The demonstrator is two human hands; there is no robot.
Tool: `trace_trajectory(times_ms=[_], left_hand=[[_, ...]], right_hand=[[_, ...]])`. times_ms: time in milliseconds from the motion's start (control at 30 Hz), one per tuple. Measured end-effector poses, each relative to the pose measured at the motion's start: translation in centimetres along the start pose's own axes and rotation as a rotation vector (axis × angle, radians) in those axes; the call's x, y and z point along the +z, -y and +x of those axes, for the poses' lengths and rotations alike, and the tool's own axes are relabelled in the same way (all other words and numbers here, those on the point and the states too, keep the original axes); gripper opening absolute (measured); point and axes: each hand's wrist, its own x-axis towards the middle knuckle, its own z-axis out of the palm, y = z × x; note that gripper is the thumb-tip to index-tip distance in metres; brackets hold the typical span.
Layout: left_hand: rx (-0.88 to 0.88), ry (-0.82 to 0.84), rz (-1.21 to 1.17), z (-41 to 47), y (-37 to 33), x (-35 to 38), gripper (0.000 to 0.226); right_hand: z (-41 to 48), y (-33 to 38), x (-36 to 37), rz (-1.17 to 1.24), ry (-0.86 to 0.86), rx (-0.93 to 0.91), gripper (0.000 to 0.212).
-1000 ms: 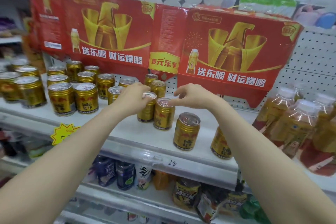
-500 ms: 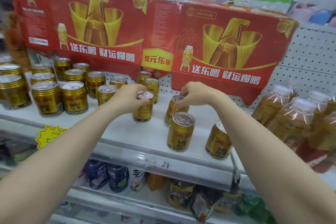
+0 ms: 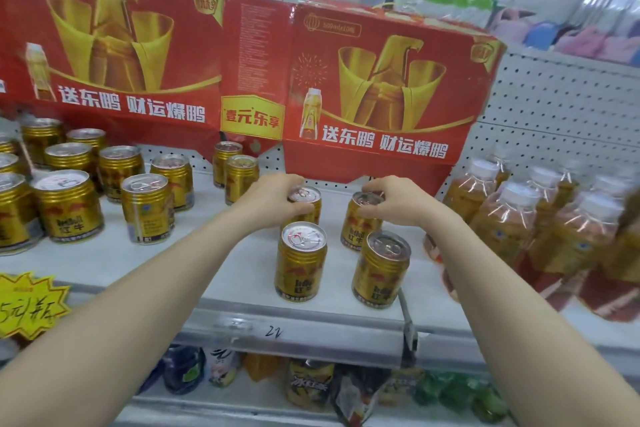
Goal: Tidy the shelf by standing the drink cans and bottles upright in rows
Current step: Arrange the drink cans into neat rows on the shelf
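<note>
Gold-lacquered metal cans, task items. Two are in hand at frame centre, on the white shelf (image 3: 225, 253), just behind the two front cans (image 3: 300, 260).

Handling (judgement):
- Rigid wall and smooth lacquer, so probably slick under dry skin.
- Pull tabs look unopened, so presumably full, with fair weight for the size.
- The thin wall would dent under a hard squeeze.
- The ribbed shoulder below the lid gives the best purchase. Take hold there or round the lid rim and keep the load vertical. A narrow base makes a can easy to topple if it is pushed high up.

Left hand (image 3: 273, 199): fingers (image 3: 294, 181) curl over the far rim of the left can (image 3: 304, 194) and the thumb closes on the near side, clamping just under the lid. The can is upright. Its base is hidden by a front can, so I cannot tell whether it is seated.

Right hand (image 3: 398, 199): fingers (image 3: 375, 188) arch over the lid of the right can (image 3: 360, 222) with the thumb below, closing on the rim from the right side. The can is upright or nearly so, and its base appears to be on the shelf.

Surroundings: more upright cans (image 3: 65, 204) stand at mid left. Wrapped bottles (image 3: 519, 218) are at right, near the right forearm. A red carton (image 3: 381, 80) overhangs the hands.

The four centre cans form a rough two-by-two block, so I judge this to be row alignment.
</note>
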Motion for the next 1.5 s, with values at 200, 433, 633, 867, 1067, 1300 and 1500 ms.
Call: trace_trajectory(times_ms=[200, 433, 633, 867, 1067, 1300, 1500], left_hand=[[0.001, 0.024, 0.042, 0.8, 0.4, 0.0, 0.066], [-0.013, 0.012, 0.101, 1.5, 0.2, 0.1, 0.069], [0.028, 0.161, -0.018, 1.7, 0.5, 0.1, 0.081], [0.049, 0.050, 0.046, 1.6, 0.2, 0.3, 0.069], [0.069, 0.108, 0.050, 1.4, 0.1, -0.2, 0.067], [0.048, 0.079, -0.024, 0.9, 0.8, -0.8, 0.064], [-0.085, -0.233, 0.244, 1.0, 6.5, -4.5, 0.039]], right_hand=[[-0.1, 0.0, 1.1, 0.024, -0.128, 0.015, 0.043], [0.3, -0.2, 1.9, 0.011, -0.161, 0.034, 0.056], [0.6, -0.2, 1.9, -0.006, -0.166, 0.016, 0.051], [0.9, -0.2, 1.8, 0.007, -0.140, -0.004, 0.039], [1.2, -0.4, 1.5, 0.005, -0.092, -0.023, 0.037], [3.2, 0.0, -0.4, -0.086, 0.067, -0.013, 0.051], [7.5, 3.9, -1.5, -0.070, 0.004, -0.217, 0.039]])
